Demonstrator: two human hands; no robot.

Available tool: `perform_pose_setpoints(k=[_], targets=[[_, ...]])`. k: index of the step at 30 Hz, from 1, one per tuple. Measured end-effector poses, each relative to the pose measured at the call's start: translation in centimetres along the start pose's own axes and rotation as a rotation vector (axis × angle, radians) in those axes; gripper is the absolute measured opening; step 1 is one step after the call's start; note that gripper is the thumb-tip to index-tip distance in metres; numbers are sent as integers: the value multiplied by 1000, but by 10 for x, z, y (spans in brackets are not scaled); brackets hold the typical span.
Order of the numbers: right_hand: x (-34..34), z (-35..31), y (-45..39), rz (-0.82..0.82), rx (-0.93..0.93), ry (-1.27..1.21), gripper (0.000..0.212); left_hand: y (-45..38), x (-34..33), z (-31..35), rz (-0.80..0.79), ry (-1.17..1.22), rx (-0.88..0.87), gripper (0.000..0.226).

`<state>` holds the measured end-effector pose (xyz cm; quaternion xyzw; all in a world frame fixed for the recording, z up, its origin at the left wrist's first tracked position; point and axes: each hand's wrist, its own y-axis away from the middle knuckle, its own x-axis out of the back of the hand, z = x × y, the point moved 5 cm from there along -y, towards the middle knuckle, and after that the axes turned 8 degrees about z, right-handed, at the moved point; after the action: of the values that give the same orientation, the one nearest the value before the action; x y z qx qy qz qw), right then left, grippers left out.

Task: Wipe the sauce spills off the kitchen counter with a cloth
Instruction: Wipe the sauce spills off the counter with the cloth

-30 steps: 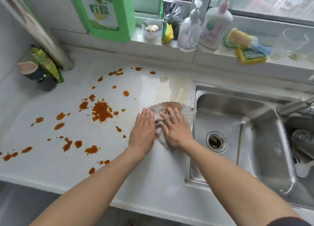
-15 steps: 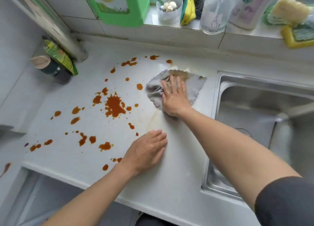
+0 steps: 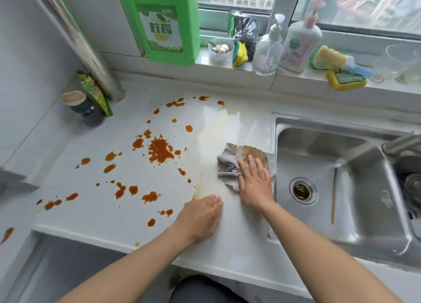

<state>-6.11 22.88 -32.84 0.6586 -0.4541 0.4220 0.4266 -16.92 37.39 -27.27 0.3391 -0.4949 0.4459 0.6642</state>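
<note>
I press my right hand (image 3: 255, 182) flat on the cloth (image 3: 230, 166) beside the sink (image 3: 341, 129) to drag sauce (image 3: 159, 150) off the desk (image 3: 114, 216), while my empty left hand (image 3: 200, 216), fingers together, braces me.

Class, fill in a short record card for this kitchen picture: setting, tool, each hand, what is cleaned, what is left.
Setting: white counter beside a steel sink
Tool: grey cloth, stained brown
Right hand: flat on the cloth
Left hand: flat on the bare counter
Cleaned: smeared wet strip next to the sink
Left: sauce spills across the counter's left part
</note>
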Motion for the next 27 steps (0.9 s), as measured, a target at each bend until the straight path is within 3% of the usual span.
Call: perform_pose_setpoints(k=[3,5,8,10,12,16,21,23,27], targets=[[0,-33,27,25,-164,-81,62,21,16,-8,167,81,83,28],[-8,-68,49,-9,-155,-117,66,32,23,-11,194,131,131,40],[-23,-104,70,-123,-113,-329,66,49,20,-21,121,136,195,68],[-21,-114,76,-226,-188,-731,57,62,15,-26,23,120,232,67],[-10,-110,82,-170,-255,-871,49,68,8,-29,-31,93,267,65],[15,-89,96,99,-149,-599,37,63,-8,-25,-74,52,340,79],[20,-73,102,102,41,-486,43,39,-28,-25,-67,-65,446,94],[25,-68,100,133,96,-472,41,29,-29,-21,-6,-52,393,84],[32,-70,91,200,199,-467,41,18,-23,-6,164,161,156,38]])
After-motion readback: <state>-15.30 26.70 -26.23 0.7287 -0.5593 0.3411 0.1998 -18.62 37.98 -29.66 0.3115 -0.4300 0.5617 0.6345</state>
